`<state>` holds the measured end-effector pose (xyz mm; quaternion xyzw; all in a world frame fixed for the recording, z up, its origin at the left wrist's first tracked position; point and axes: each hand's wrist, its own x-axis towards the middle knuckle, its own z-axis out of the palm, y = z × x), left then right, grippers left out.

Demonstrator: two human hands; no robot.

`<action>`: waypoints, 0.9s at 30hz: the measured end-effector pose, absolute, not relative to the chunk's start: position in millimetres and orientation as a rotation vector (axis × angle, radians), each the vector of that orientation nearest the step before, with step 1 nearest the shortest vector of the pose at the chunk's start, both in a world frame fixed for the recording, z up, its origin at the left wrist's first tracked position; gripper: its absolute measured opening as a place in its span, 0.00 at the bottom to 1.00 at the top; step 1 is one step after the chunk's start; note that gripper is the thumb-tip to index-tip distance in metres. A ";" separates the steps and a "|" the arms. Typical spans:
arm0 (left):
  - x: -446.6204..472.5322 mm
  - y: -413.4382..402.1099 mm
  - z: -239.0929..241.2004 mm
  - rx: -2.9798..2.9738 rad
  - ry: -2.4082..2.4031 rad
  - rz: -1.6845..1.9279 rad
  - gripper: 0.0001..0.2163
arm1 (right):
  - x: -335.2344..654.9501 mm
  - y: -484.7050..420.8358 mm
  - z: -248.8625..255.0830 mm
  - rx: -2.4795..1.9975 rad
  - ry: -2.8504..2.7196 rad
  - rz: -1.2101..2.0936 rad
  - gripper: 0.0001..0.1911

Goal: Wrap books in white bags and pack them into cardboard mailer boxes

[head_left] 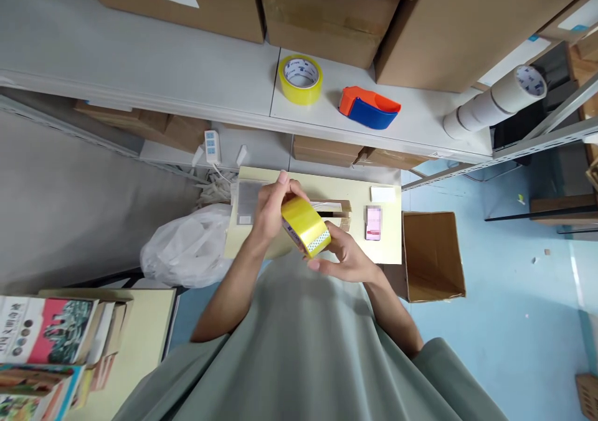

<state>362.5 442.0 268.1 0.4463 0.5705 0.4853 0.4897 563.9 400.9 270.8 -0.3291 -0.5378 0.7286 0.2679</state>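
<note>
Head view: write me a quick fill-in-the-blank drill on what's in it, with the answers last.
1. The tape roll between the left hand and the right hand is mainly ____.
2. On the shelf, the orange-and-____ dispenser lies right of a second roll.
3. The open cardboard box stands to the ____ of the table.

Missing words: yellow; blue; right.

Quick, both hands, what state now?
Left hand: closed, holding the shiny yellow plastic tape roll.
Right hand: partly open at the roll's edge; whether it grips can't be told.

Tape roll (306,220) partly hidden, phone screen (373,223) blurred
</note>
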 end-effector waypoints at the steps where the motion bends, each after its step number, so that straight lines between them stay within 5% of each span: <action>1: 363.5 440.3 269.6 1.121 1.392 1.235 0.38 | 561.5 401.0 274.5 -0.911 -1.480 1.939 0.25; 17: 365.2 428.8 281.4 1.328 1.163 1.598 0.33 | 533.4 376.7 290.5 -1.156 -1.382 1.749 0.19; 27: 368.6 434.2 284.4 0.993 1.073 1.389 0.40 | 535.9 362.9 285.9 -0.990 -1.422 1.693 0.16</action>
